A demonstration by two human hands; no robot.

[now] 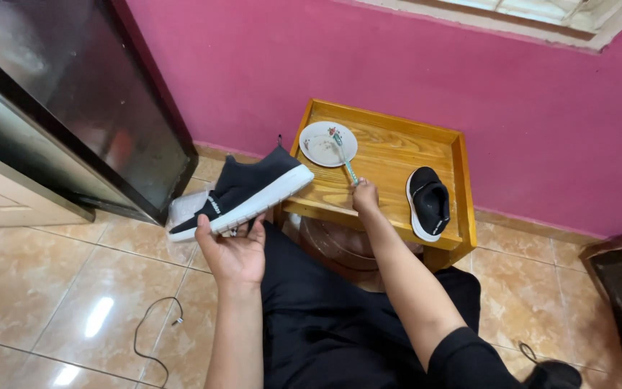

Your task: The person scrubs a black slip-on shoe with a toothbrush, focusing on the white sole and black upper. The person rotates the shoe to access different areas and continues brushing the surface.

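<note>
A black knitted slip-on shoe with a thick white sole [242, 196] is being held up from below by the left hand [233, 252] — the palm is turned upward, the fingers are curled about the sole near its middle, and the shoe is being kept tilted, its toe lower and toward the dark cabinet front [73, 101], its heel raised beside the corner of the small wooden table with a raised rim [462, 180]. A thin toothbrush with a pale green and white handle [344, 158] is being gripped tightly by the right hand [365, 196] at its lower end, the fingers being closed round the handle; its bristled head is being rested in the small white round plate with a painted edge [309, 140], which is standing at the back left corner of the table top. The second black shoe with a white sole [427, 203] is lying on the right part of the table, its opening turned upward, well apart from the plate. A round wooden stool top [329, 245] is partly being seen under the table edge, between the forearms. A thin black cable [154, 324] is lying looped on the glossy beige floor tiles [37, 288], left of the person's dark-clothed lap [325, 324] — behind it all, a pink wall [397, 65] is being shown
</note>
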